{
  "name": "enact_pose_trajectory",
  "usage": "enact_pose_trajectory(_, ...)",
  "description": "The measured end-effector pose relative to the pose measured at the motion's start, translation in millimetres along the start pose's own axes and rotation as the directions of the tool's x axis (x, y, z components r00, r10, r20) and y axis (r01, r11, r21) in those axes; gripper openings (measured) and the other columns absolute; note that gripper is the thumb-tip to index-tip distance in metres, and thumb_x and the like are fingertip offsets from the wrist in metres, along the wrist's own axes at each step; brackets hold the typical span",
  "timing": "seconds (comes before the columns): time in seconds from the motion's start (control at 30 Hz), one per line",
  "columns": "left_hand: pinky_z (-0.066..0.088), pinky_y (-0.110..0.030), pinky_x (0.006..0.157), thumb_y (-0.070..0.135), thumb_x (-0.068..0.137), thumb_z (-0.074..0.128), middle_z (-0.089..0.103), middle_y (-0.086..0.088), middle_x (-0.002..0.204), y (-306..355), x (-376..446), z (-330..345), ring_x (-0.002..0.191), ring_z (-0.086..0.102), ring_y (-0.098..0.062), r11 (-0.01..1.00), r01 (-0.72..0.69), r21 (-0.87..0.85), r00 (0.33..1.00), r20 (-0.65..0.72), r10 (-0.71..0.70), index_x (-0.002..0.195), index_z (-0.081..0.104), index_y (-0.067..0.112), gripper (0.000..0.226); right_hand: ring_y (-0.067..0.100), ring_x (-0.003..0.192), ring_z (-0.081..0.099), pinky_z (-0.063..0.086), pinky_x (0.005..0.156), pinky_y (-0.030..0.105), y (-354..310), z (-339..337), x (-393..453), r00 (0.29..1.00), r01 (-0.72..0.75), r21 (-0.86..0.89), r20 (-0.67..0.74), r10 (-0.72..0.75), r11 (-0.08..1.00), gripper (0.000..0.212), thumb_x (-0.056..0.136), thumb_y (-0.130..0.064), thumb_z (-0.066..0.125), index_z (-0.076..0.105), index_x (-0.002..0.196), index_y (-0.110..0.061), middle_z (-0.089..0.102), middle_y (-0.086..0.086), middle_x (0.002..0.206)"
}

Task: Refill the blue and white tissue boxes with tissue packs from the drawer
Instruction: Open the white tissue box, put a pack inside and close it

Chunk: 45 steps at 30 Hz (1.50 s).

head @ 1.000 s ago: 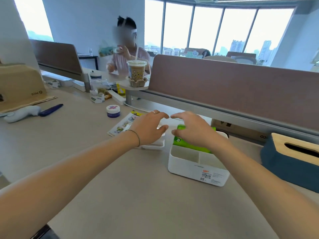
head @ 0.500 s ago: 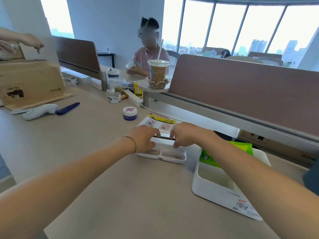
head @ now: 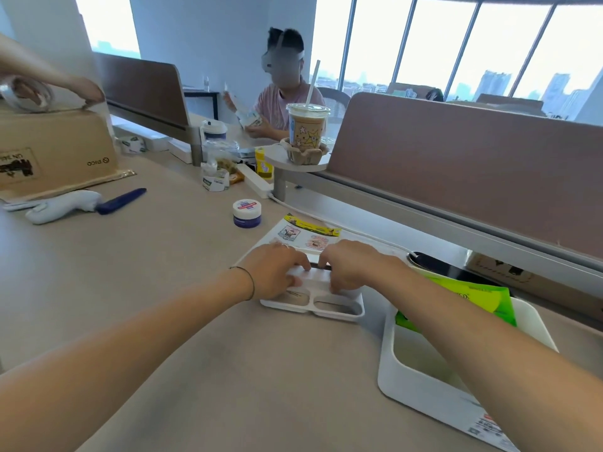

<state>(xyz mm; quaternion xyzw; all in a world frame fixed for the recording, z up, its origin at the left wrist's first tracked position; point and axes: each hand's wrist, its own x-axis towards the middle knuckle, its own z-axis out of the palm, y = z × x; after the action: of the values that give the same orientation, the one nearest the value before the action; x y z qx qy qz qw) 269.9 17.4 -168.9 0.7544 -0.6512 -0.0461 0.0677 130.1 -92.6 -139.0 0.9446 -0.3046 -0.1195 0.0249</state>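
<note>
While our left hand [head: 277,272] and right hand [head: 350,267] pinched the white lid [head: 321,296] near the desk's far edge, it could slip beside the white box [head: 421,383] holding a green tissue pack [head: 473,296].

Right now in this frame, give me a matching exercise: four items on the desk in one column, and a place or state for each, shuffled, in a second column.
Items:
1. white lid
2. green tissue pack
3. iced drink cup
4. small blue jar

Places or states:
A. on the raised round shelf by the divider
B. under both hands
C. inside the open white box
D. alone on the desk, beyond the sticker sheet

Pairs: 1-B, 2-C, 3-A, 4-D
</note>
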Motion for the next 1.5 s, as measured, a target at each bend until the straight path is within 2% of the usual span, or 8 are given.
enact_pose_trajectory(0.2, 0.046, -0.036, 0.100, 0.035, 0.095, 0.064, 0.061, 0.003, 0.136, 3, -8, -17, 0.122, 0.054, -0.021, 1.000, -0.009, 0.007, 0.999, -0.051, 0.010, 0.129, 0.060, 0.036, 0.034, 0.026, 0.107, 0.060, 0.052, 0.081, 0.035, 2, -18, -14, 0.995, 0.031, 0.039, -0.098, -0.028, 0.999, 0.052, 0.078, -0.028, 0.074, 0.062, 0.128, -0.032, 0.066, 0.001, 0.121)
enact_pose_trajectory(0.37, 0.047, -0.044, 0.099, 0.031, 0.094, 0.064, 0.063, 0.001, 0.127, 13, -22, -45, 0.118, 0.055, -0.023, 0.999, -0.027, -0.029, 0.992, -0.126, 0.023, 0.125, 0.062, 0.036, 0.031, 0.025, 0.110, 0.060, 0.051, 0.084, 0.034, 9, -45, -42, 0.983, 0.035, 0.093, -0.185, -0.018, 0.995, 0.048, 0.078, -0.030, 0.076, 0.065, 0.124, -0.033, 0.065, 0.000, 0.122)
enact_pose_trajectory(0.67, 0.047, -0.041, 0.094, 0.033, 0.094, 0.063, 0.066, 0.003, 0.120, 77, -44, -88, 0.110, 0.058, -0.023, 0.987, -0.154, 0.045, 0.960, -0.229, 0.161, 0.123, 0.063, 0.037, 0.029, 0.022, 0.106, 0.060, 0.053, 0.089, 0.039, 39, -78, -131, 0.957, 0.004, 0.145, -0.286, 0.038, 0.989, 0.044, 0.076, -0.035, 0.079, 0.070, 0.118, -0.029, 0.066, -0.004, 0.118)
enact_pose_trajectory(0.77, 0.041, -0.031, 0.089, 0.032, 0.095, 0.063, 0.066, 0.005, 0.124, 106, -44, -90, 0.112, 0.058, -0.021, 0.975, -0.213, 0.069, 0.948, -0.227, 0.224, 0.124, 0.064, 0.035, 0.029, 0.021, 0.102, 0.062, 0.053, 0.088, 0.039, 57, -72, -160, 0.953, -0.028, 0.173, -0.291, 0.078, 0.985, 0.042, 0.074, -0.036, 0.080, 0.071, 0.114, -0.031, 0.070, -0.005, 0.113)
enact_pose_trajectory(0.97, 0.039, -0.029, 0.090, 0.032, 0.096, 0.062, 0.066, 0.006, 0.125, 158, -40, -73, 0.113, 0.057, -0.018, 0.950, -0.305, 0.066, 0.927, -0.206, 0.312, 0.124, 0.064, 0.035, 0.029, 0.014, 0.093, 0.062, 0.050, 0.082, 0.030, 92, -46, -210, 0.957, -0.084, 0.269, -0.248, 0.153, 0.960, 0.041, 0.078, -0.035, 0.080, 0.072, 0.117, -0.027, 0.072, -0.006, 0.110)
enact_pose_trajectory(1.17, 0.046, -0.040, 0.102, 0.036, 0.096, 0.061, 0.065, 0.007, 0.129, 186, -34, -47, 0.115, 0.055, -0.018, 0.946, -0.325, 0.018, 0.929, -0.179, 0.323, 0.125, 0.062, 0.037, 0.029, 0.015, 0.096, 0.065, 0.054, 0.088, 0.036, 114, -22, -234, 0.955, -0.124, 0.328, -0.217, 0.202, 0.937, 0.041, 0.079, -0.037, 0.080, 0.072, 0.117, -0.026, 0.072, -0.005, 0.111)
enact_pose_trajectory(1.27, 0.047, -0.044, 0.101, 0.039, 0.096, 0.060, 0.065, 0.010, 0.129, 192, -32, -38, 0.116, 0.055, -0.017, 0.948, -0.317, 0.005, 0.932, -0.184, 0.313, 0.125, 0.062, 0.039, 0.029, 0.015, 0.096, 0.065, 0.055, 0.089, 0.038, 120, -14, -239, 0.949, -0.128, 0.339, -0.231, 0.215, 0.932, 0.041, 0.078, -0.037, 0.079, 0.072, 0.117, -0.026, 0.072, -0.005, 0.110)
enact_pose_trajectory(1.5, 0.045, -0.042, 0.105, 0.040, 0.097, 0.059, 0.063, 0.008, 0.134, 198, -30, -23, 0.122, 0.053, -0.018, 0.947, -0.322, 0.008, 0.927, -0.199, 0.317, 0.127, 0.062, 0.039, 0.030, 0.012, 0.092, 0.062, 0.052, 0.080, 0.033, 127, 8, -245, 0.925, -0.140, 0.339, -0.291, 0.245, 0.930, 0.038, 0.074, -0.042, 0.078, 0.074, 0.110, -0.031, 0.071, -0.008, 0.107)
